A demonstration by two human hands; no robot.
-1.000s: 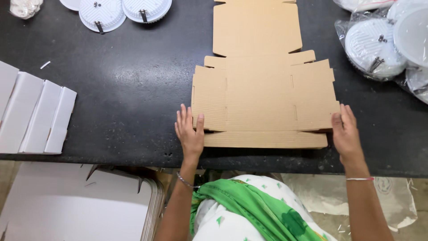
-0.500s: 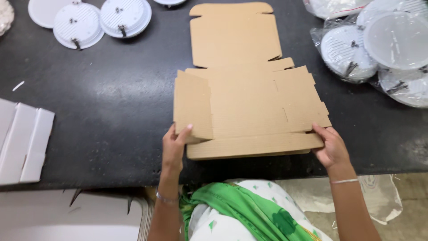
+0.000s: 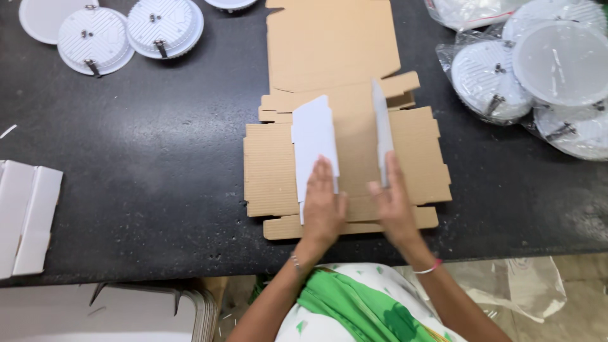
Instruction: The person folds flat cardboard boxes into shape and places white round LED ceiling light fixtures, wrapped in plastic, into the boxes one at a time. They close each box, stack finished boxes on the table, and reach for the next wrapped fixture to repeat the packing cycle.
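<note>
I see flat cardboard box blank lying centre of dark tabletop. Left hand pressing white flap inward; right hand propping opposite flap upright, fingers extended, to form walls.

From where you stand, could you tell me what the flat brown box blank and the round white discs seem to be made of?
Flat brown box blank: corrugated cardboard, matte, with wavy cut edges and a white inner face. Round white discs: probably moulded plastic, smooth and ribbed, with metal spring clips.
</note>
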